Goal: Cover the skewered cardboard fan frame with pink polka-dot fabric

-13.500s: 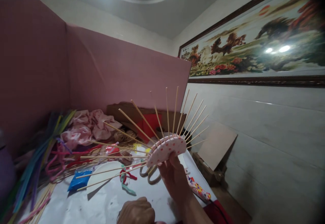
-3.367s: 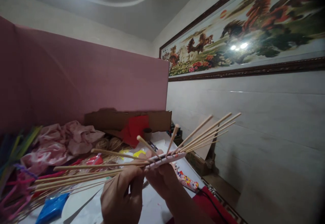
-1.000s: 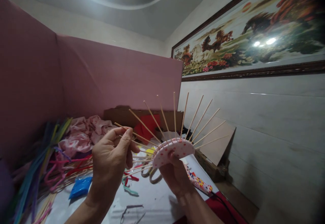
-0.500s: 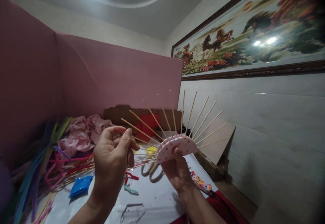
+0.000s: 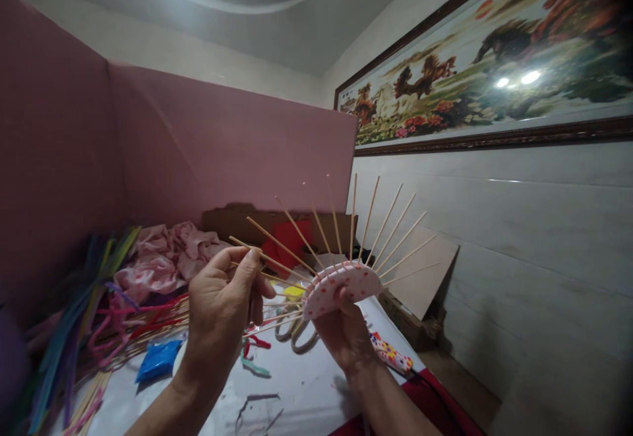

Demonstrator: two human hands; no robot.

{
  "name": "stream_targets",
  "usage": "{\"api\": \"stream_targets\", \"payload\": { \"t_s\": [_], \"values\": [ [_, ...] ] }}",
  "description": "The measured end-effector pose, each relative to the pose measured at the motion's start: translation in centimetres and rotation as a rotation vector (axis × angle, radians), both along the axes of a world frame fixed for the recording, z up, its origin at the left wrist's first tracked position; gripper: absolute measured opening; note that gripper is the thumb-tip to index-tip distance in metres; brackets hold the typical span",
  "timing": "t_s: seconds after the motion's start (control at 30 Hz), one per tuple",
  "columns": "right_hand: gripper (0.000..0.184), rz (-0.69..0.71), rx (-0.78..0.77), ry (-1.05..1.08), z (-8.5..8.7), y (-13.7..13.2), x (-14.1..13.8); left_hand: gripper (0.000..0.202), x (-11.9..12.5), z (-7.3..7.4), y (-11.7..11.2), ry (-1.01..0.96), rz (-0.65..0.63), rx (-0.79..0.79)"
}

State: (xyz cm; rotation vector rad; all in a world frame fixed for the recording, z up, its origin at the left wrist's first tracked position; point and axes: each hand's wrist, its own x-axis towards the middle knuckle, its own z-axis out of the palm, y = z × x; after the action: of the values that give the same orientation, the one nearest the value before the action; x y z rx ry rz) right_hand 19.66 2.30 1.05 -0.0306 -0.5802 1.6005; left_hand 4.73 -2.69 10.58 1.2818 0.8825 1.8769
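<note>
A half-round pad covered in pink fabric with red dots (image 5: 341, 285) is raised over the table. Thin wooden sticks (image 5: 378, 221) fan out from its curved edge on several sides. My right hand (image 5: 349, 337) grips the pad from below, its thumb on the dotted face. To the left, my left hand (image 5: 222, 301) is closed in a pinch at one of the left-hand sticks, thumb against the index finger. The other fingers curl beside neighbouring sticks. Just below the pad, the handles of a pair of scissors (image 5: 302, 338) show.
Pink cloth (image 5: 165, 258), coloured pipe cleaners (image 5: 62, 350) and a blue packet (image 5: 158, 360) lie at left. A glue gun with a patterned body (image 5: 390, 351) rests at right. Cardboard (image 5: 225, 226) and a pink panel (image 5: 237, 146) stand behind. Scraps lie on the white tabletop (image 5: 306, 393).
My left hand has shifted slightly right, its thumb now at a stick higher up the fan. The pad and its sticks have moved a little left with my right hand.
</note>
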Motion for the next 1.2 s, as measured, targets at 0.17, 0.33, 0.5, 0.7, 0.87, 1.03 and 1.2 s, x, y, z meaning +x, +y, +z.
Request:
{"api": "stream_targets", "payload": {
  "t_s": [0.17,0.33,0.5,0.7,0.87,1.03,1.2],
  "values": [
    [0.039,-0.015,-0.038,0.046,0.3,0.2,0.7,0.020,-0.2,-0.2,0.0,-0.061,-0.061,-0.062],
    [0.039,-0.046,-0.032,0.032,0.4,0.5,1.2,0.030,0.1,-0.4,0.0,-0.032,-0.139,-0.162],
    [0.038,0.002,-0.023,0.040,0.3,0.5,1.0,0.035,0.4,-0.4,-0.3,0.012,-0.219,-0.151],
    [0.038,-0.029,-0.052,0.068,0.1,0.6,1.2,0.038,0.6,-0.5,-0.7,0.040,-0.182,-0.150],
    [0.042,-0.044,-0.050,0.102,0.5,0.6,1.3,0.031,1.0,-1.1,-0.4,0.105,-0.221,-0.237],
    [0.041,-0.076,-0.093,0.108,0.5,0.8,1.4,0.032,1.1,-1.7,0.1,0.087,-0.342,-0.353],
    [0.045,-0.032,-0.105,0.104,0.4,0.7,1.4,0.038,1.2,-1.7,-0.1,0.077,-0.379,-0.331]
  ]
}}
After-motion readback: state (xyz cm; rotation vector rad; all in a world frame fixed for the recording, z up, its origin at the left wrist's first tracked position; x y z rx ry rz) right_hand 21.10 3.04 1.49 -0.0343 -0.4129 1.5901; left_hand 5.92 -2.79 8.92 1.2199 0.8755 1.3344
